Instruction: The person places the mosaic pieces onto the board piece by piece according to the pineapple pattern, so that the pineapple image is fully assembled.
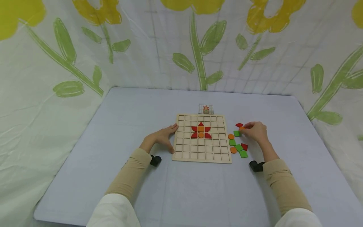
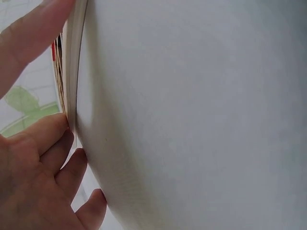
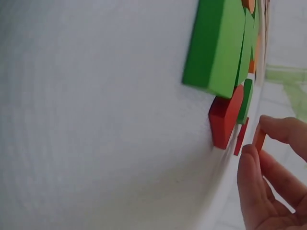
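My right hand [image 1: 256,131] pinches a thin orange piece [image 3: 259,137] between thumb and fingertips, just over the loose pieces right of the board. At the left edge of the wooden grid board [image 1: 212,155], my left hand [image 1: 161,136] rests with thumb and fingers spread, fingertips touching the rim. Set in the grid are a red triangle [image 1: 201,124], an orange square [image 1: 201,129], an orange disc [image 1: 201,135] and several red curved pieces [image 1: 208,135] around them.
Loose green squares [image 1: 243,154], orange discs [image 1: 233,150] and red pieces [image 1: 244,147] lie along the board's right side. A small picture card [image 1: 206,109] with a similar pattern lies behind the board. A flowered curtain [image 1: 141,63] hangs beyond the table [image 1: 85,176].
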Available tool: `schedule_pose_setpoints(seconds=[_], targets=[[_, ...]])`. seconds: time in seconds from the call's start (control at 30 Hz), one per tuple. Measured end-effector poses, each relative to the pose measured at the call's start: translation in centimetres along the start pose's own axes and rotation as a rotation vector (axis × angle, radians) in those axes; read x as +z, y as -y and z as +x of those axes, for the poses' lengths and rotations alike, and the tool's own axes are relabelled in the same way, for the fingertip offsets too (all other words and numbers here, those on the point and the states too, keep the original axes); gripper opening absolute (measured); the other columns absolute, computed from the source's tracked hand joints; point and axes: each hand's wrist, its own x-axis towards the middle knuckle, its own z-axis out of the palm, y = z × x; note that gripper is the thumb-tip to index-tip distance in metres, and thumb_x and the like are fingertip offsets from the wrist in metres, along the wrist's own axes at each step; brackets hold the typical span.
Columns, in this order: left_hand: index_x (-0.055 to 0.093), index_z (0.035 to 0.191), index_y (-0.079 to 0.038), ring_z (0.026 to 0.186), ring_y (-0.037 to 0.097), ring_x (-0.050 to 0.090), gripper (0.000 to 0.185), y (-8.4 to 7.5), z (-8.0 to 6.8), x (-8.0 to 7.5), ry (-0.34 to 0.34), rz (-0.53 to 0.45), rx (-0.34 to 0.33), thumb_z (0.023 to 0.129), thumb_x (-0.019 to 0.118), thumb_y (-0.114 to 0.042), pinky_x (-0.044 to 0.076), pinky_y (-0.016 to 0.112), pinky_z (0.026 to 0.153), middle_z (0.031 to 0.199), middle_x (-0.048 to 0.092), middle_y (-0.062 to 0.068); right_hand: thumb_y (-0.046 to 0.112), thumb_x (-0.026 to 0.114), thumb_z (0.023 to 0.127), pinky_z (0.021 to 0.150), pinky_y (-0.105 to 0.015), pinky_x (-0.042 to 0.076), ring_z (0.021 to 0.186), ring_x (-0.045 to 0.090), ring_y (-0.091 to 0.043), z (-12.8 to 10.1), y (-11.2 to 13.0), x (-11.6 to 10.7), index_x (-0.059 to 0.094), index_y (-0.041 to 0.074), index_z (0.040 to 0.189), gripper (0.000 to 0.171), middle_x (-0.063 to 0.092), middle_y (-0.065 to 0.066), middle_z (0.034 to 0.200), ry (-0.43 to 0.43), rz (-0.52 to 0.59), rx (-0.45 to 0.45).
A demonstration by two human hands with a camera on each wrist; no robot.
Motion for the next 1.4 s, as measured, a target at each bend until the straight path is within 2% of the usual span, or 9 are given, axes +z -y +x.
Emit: schedule_pose_setpoints(seconds=[0.13,0.33,0.8,0.87,0.97,1.07,1.1,1.17,1.4], targets=[[0.011,0.155,-0.002,0.148,0.03,0.004,0.116,0.1,0.1,0.0,0.0,0.0,-0.002,0.07,0.086,-0.025,0.007,0.048,0.118,0.163,0.002,0.012,0.024,0.072,0.086,0.082,-0.042,0.049,0.098,0.055,-0.035,-0.2,0.5,0.2,0.065,-0.008,0.113,0.042,0.064,-0.025,0.107,-0.004,0.031,-0.012],[0.011,0.155,-0.003,0.148,0.03,0.004,0.116,0.3,0.2,0.2,-0.001,-0.003,-0.009,0.07,0.086,-0.025,0.008,0.048,0.118,0.163,0.002,0.011,0.024,0.076,0.082,0.08,-0.039,0.05,0.098,0.059,-0.035,-0.3,1.2,0.6,0.067,-0.007,0.112,0.044,0.067,-0.023,0.107,0.018,0.044,-0.109],[0.01,0.155,-0.003,0.148,0.03,0.003,0.116,0.1,0.2,0.0,0.004,0.006,-0.016,0.07,0.086,-0.025,0.007,0.047,0.118,0.163,0.001,0.01,0.016,0.075,0.084,0.078,-0.044,0.056,0.095,0.066,-0.037,-0.9,3.8,3.1,0.069,-0.007,0.109,0.035,0.069,-0.023,0.105,0.079,0.104,-0.288],[0.011,0.155,-0.003,0.148,0.03,0.003,0.116,0.1,0.2,0.0,0.004,0.004,-0.017,0.07,0.086,-0.025,0.008,0.047,0.118,0.163,0.002,0.01,0.016,0.075,0.084,0.087,-0.048,0.053,0.095,0.066,-0.036,-1.0,4.1,3.6,0.069,-0.007,0.109,0.034,0.069,-0.022,0.105,0.099,0.113,-0.289],[0.011,0.155,-0.003,0.148,0.03,0.004,0.116,0.0,0.1,0.1,0.002,0.0,-0.017,0.07,0.087,-0.025,0.008,0.048,0.118,0.163,0.002,0.01,0.016,0.075,0.084,0.088,-0.05,0.051,0.093,0.067,-0.035,-1.1,4.5,4.4,0.069,-0.006,0.108,0.033,0.069,-0.021,0.104,0.119,0.096,-0.293],[0.011,0.156,-0.004,0.148,0.029,0.003,0.116,0.1,0.1,0.0,0.004,-0.002,-0.021,0.07,0.087,-0.025,0.007,0.047,0.118,0.163,0.002,0.009,0.017,0.077,0.082,0.085,-0.046,0.052,0.089,0.066,-0.032,-1.2,5.0,4.9,0.071,-0.005,0.105,0.032,0.071,-0.019,0.1,0.119,0.069,-0.314],[0.011,0.156,-0.004,0.148,0.029,0.003,0.116,0.1,0.1,0.0,0.002,-0.002,-0.02,0.07,0.087,-0.024,0.007,0.047,0.118,0.163,0.002,0.009,0.017,0.077,0.082,0.075,-0.042,0.055,0.088,0.066,-0.031,-1.3,5.1,5.0,0.072,-0.005,0.104,0.031,0.071,-0.018,0.099,0.12,0.063,-0.321],[0.011,0.156,-0.004,0.148,0.029,0.003,0.116,0.1,0.2,0.0,0.002,0.001,-0.019,0.07,0.087,-0.024,0.007,0.047,0.118,0.163,0.002,0.009,0.016,0.078,0.081,0.071,-0.039,0.055,0.086,0.066,-0.03,-1.4,5.5,5.2,0.072,-0.004,0.102,0.03,0.071,-0.017,0.097,0.128,0.06,-0.335],[0.011,0.156,-0.003,0.148,0.03,0.004,0.117,0.2,0.2,0.1,-0.004,0.007,-0.015,0.07,0.087,-0.025,0.007,0.048,0.118,0.163,0.002,0.01,0.013,0.079,0.079,0.073,-0.039,0.056,0.085,0.067,-0.03,-1.7,6.8,6.1,0.073,-0.004,0.1,0.028,0.072,-0.017,0.095,0.178,0.053,-0.376]])
